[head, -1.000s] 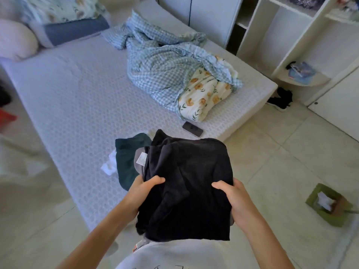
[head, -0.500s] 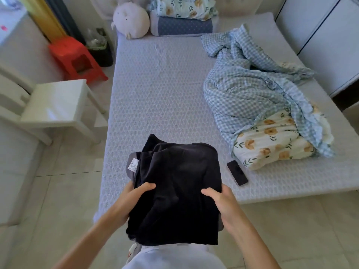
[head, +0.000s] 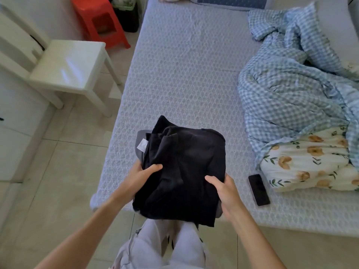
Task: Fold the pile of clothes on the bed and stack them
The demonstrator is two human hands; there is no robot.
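Stack of dark folded clothes (head: 184, 171) now sits lower centre of the frame, over the bed (head: 184, 74) edge, farther from the phone (head: 259, 189).
Left hand (head: 138, 176) and right hand (head: 225, 189) each grip a side, thumbs on top; a white chair (head: 66, 68) fills the upper left.

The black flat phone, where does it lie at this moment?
In the head view the black flat phone lies on the white quilted mattress, on the right side near its front edge, beside the floral pillow and right of the right hand.

Both hands (head: 182, 183) forward, thumbs up
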